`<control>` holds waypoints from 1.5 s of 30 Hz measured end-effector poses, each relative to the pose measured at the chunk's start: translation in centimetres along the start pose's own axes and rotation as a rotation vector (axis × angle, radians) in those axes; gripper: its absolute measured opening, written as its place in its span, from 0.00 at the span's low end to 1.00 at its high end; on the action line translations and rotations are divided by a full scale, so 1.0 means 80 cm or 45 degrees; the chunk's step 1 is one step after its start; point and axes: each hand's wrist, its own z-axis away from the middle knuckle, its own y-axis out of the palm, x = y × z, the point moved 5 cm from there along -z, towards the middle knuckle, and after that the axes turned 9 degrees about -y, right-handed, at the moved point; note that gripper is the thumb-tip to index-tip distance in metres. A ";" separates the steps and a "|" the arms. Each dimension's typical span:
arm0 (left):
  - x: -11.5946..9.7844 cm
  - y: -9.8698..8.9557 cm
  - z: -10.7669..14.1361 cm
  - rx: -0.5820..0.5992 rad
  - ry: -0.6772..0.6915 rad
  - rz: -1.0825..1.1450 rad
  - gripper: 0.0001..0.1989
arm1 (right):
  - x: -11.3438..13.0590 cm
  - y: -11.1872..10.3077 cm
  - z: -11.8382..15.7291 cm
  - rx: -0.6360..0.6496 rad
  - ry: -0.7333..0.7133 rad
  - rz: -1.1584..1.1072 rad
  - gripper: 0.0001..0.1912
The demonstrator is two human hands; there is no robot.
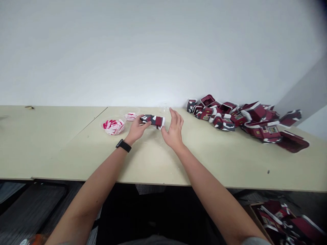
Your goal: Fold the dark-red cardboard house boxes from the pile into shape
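Note:
A small dark red house piece with a grey and white roof is held by its left end, a little above the table, in my left hand. My right hand is at the piece's right end, fingers apart and raised, the thumb close to its white edge; whether the thumb touches it I cannot tell. To the left of my left hand stands a clear bowl of red and white striped pieces. Behind it, a second clear container holds similar pieces.
Several dark red house pieces lie piled at the back right of the pale table, against the wall. A box with more of them stands below the table's front edge at the right. A clear dish sits behind my right hand.

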 end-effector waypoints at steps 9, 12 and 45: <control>0.013 -0.007 -0.007 -0.026 -0.015 -0.084 0.31 | -0.011 0.001 0.000 -0.044 0.041 0.007 0.43; 0.010 -0.005 -0.006 -0.006 0.010 -0.095 0.30 | -0.011 0.002 0.000 -0.038 0.057 -0.023 0.43; 0.013 -0.022 -0.014 -0.220 -0.044 -0.153 0.30 | -0.019 0.000 0.003 -0.195 0.117 -0.075 0.44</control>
